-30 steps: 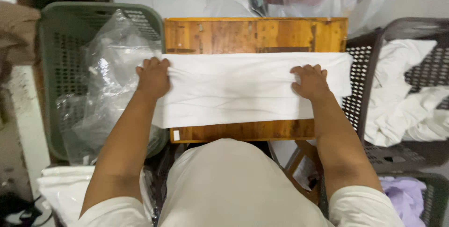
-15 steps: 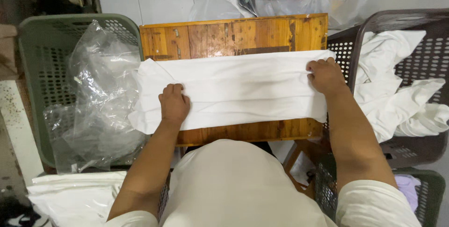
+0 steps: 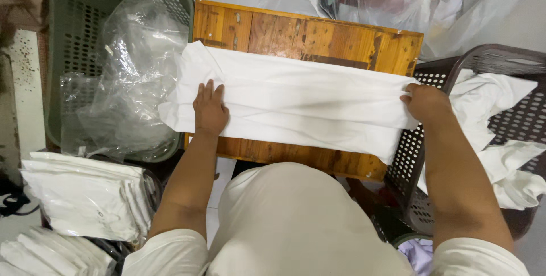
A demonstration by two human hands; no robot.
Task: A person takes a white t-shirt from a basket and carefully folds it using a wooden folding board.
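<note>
Worn wooden slatted counter [image 3: 318, 34] mid-frame, carrying a long folded white cloth [image 3: 301, 97]. Soft, light, floppy, probably best taken at the ends. Left hand [image 3: 210, 109] flat on it, right hand [image 3: 425, 103] pinching right edge.

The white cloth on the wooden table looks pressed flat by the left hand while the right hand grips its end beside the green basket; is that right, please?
Not quite. In the head view the right hand grips the end of the white cloth beside the dark brown basket, not the green one. The green basket stands at the other end, by the left hand, which does press the cloth flat on the wooden table.
</note>
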